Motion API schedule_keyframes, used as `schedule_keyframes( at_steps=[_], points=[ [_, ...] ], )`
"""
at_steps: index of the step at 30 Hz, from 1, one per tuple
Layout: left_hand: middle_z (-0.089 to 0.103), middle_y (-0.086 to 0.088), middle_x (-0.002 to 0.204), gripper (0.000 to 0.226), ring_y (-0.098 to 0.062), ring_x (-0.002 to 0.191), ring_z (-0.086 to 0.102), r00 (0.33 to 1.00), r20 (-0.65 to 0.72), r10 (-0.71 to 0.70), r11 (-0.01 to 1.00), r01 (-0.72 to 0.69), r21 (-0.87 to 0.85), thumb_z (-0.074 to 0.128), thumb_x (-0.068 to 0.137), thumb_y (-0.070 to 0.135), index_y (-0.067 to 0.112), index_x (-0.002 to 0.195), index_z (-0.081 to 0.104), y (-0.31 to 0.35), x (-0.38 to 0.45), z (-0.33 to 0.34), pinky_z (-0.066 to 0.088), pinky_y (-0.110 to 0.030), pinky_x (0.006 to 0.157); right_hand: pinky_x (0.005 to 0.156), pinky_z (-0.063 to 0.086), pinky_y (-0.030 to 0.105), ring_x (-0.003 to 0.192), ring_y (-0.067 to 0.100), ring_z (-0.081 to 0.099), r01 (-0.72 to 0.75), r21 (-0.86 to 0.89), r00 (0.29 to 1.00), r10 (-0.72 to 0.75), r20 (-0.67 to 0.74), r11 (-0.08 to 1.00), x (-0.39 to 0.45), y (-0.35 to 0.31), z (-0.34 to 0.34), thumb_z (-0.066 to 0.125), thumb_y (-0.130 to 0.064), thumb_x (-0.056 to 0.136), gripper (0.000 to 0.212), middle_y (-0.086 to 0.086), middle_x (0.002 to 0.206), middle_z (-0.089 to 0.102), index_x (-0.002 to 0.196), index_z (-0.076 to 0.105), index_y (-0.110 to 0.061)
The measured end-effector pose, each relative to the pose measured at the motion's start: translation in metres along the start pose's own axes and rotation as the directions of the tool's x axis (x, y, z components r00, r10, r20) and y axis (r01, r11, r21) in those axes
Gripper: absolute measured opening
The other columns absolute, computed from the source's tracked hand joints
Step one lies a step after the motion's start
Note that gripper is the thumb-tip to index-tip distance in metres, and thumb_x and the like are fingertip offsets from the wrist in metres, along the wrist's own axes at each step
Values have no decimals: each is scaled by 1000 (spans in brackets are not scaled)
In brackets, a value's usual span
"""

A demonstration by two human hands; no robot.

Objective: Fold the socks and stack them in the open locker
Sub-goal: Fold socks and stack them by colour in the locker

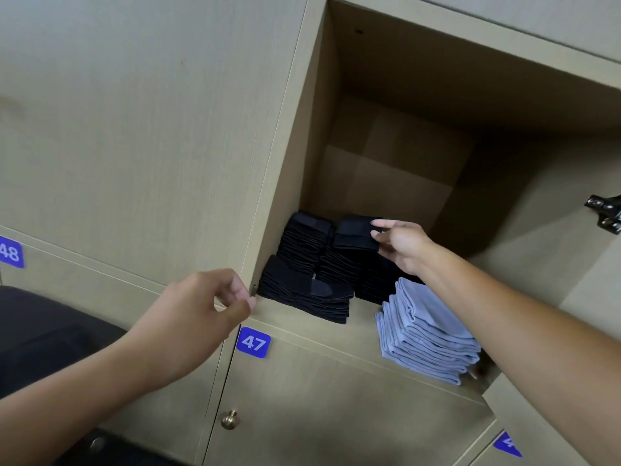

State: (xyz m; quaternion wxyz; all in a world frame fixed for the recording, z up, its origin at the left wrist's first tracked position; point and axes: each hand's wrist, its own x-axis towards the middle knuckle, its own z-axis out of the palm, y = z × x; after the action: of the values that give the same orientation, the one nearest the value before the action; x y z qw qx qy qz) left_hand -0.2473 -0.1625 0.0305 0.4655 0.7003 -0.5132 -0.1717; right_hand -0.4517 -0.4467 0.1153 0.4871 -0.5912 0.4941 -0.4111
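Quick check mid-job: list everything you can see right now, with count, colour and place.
Black sock stacks: three, black, back and front left of the open locker.
Folded black sock: one, on the middle stack.
Blue sock stack: one, light blue, front right.
Number plates: three, blue, on closed doors.
Knob: one, brass, door 47.
Hinge: one, metal, right wall.
Right hand: pinches the folded sock.
Left hand: holds nothing.

Locker (285, 136) pale matt wood-grain laminate, black socks (304, 294) and blue socks (426, 334) soft matt knit cloth, knob (230, 420) shiny brass-look metal, hinge (605, 211) glossy metal, number tag (253, 342) smooth blue plastic.
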Motion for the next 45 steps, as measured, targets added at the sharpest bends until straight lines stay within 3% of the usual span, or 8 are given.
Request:
schedule_keyframes(
  at_steps=[6, 11, 15, 22, 25, 37, 40, 45],
  points=[
    [70, 15, 85, 15, -13, 66, 70, 1000, 11, 8, 1000, -8, 0, 65, 93, 36, 26, 82, 68, -4, 4, 3, 43, -12, 49, 69, 53, 23, 95, 18, 65, -27, -51, 999, 28, 17, 998, 14, 5, 12, 57, 10, 95, 29, 14, 111, 66, 115, 68, -9],
    [70, 16, 86, 16, -13, 66, 69, 999, 30, 16, 1000, -16, 22, 65, 94, 39, 28, 82, 67, -6, 5, 2, 43, -11, 49, 100, 54, 35, 106, 23, 67, 42, -274, 999, -49, -17, 961, 28, 16, 13, 66, 5, 92, 20, 9, 103, 71, 95, 71, -13],
    [70, 18, 86, 17, -10, 65, 69, 999, 39, 11, 999, -12, 35, 65, 94, 41, 27, 83, 67, -6, 4, 0, 42, -16, 53, 89, 53, 27, 89, 16, 65, 97, -509, 989, -140, -47, 855, 30, 22, 16, 72, -4, 90, 16, -6, 79, 70, 85, 73, -20],
    [70, 17, 86, 17, -9, 64, 70, 999, 50, -6, 999, 4, 36, 66, 92, 42, 27, 83, 68, -7, 2, -4, 47, -27, 62, 64, 40, 4, 77, 2, 59, 178, -623, 973, -230, -4, 762, 21, 16, 17, 67, -6, 93, 10, -9, 85, 64, 101, 73, -6],
    [71, 17, 86, 16, -8, 63, 70, 999, 47, -21, 999, 19, 40, 66, 93, 38, 27, 83, 68, -8, 1, -9, 46, -29, 62, 78, 41, 15, 89, 13, 60, 258, -695, 944, -327, 34, 672, 7, 8, 20, 68, -12, 94, 9, -4, 91, 65, 100, 73, -9],
    [74, 14, 81, 17, -13, 59, 70, 994, 90, -56, 988, 42, 150, 65, 90, 51, 35, 84, 68, -29, -18, -51, 57, -45, 80, 68, 45, 24, 70, 3, 53, 570, -513, 818, -498, 286, 642, -114, 43, 78, 68, -21, 90, 11, -10, 92, 66, 92, 65, -31],
    [74, 12, 80, 62, -14, 59, 71, 991, 119, -54, 985, 33, 169, 62, 61, 90, 36, 90, 68, -41, -22, -64, 57, -44, 79, 70, 42, 17, 70, -1, 53, 623, -448, 782, -514, 352, 641, -144, 51, 92, 67, -17, 90, 9, -10, 91, 65, 93, 67, -26],
    [74, 8, 76, 17, -16, 62, 71, 982, 131, -136, 969, 104, 223, 70, 92, 36, 22, 82, 71, -59, -22, -76, 56, -35, 72, 72, 47, 24, 70, 5, 52, 637, -403, 758, -442, 479, 657, -171, 74, 108, 66, -22, 90, 5, -12, 90, 62, 93, 66, -26]
  ],
)
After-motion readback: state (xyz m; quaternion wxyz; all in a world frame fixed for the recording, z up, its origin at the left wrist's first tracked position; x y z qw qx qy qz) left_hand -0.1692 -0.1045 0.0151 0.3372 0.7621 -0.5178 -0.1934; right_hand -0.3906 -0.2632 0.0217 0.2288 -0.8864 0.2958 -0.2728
